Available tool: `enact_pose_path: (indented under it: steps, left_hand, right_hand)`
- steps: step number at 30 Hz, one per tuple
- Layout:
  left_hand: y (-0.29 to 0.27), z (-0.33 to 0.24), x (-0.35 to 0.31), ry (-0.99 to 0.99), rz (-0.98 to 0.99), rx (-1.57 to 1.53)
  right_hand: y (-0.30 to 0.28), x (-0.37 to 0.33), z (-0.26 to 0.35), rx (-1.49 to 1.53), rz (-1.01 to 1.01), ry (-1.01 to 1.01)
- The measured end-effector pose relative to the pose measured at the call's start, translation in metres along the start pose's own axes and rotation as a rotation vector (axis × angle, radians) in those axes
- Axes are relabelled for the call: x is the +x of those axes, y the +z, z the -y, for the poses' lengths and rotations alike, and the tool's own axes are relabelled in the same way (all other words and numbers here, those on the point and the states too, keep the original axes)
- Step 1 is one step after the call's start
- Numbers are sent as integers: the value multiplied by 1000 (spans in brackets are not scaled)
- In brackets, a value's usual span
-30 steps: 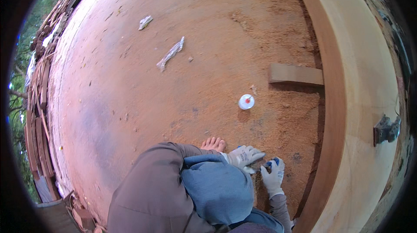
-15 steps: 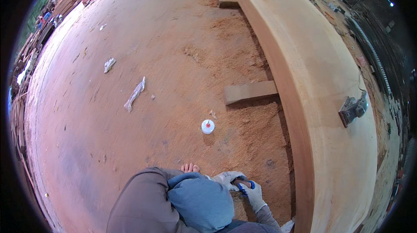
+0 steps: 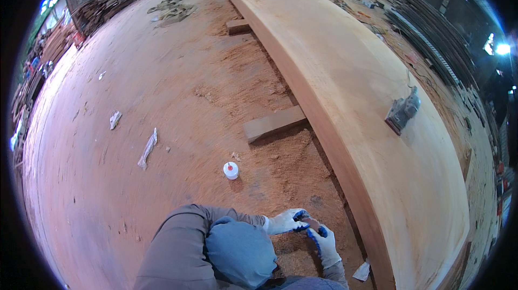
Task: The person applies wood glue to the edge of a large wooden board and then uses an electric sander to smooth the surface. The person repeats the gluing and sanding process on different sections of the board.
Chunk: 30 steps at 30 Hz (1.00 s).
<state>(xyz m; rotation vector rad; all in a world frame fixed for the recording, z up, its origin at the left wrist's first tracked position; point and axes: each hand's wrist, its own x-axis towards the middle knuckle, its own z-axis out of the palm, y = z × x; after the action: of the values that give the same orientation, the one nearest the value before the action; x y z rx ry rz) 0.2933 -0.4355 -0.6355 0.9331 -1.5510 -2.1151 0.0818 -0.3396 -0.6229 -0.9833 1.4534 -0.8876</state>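
Here, small brown piece (image 3: 310, 222), between left hand (image 3: 285, 222) and right hand (image 3: 325, 242), both curled, seemingly gripping it.

Gloves (image 3: 282, 223): white, blue fingers (image 3: 300, 215)
Piece between fingers (image 3: 309, 222): brown
Bottle (image 3: 231, 173) beyond fingers: white, red tip (image 3: 230, 167)
Timber slab (image 3: 372, 144) right of fingers: tan

Left glove (image 3: 283, 222) and right glove (image 3: 326, 244), 5 to 6 o'clock: white, blue palm-side coating. Left sleeve (image 3: 181, 249), 7 o'clock: grey-brown. Right sleeve (image 3: 335, 272), 5 o'clock: grey. Garment fabric (image 3: 240, 249), 6 o'clock: blue, rounded.
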Motion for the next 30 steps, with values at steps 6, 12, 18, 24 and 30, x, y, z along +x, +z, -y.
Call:
enact_pose_path:
  steps: [6,12,18,24,30]
  left_hand:
    - [46,-86,33,-131,279,407]
    - [50,-53,57,-263,582,356]
    - [72,-77,64,527,618,1105]
    - [93,-156,126,1206,238,1259]
    - [110,-168,205,1195,-123,1323]
  right_hand:
    - [-20,-41,8,704,-207,128]
    - [-18,-60,-17,488,-386,-43]
    - [-34,-128,-27,520,-748,-67]
    - [-134,-233,-41,-359,-1826,-147]
    - [-233,-254,-89,-948,-2032,54]
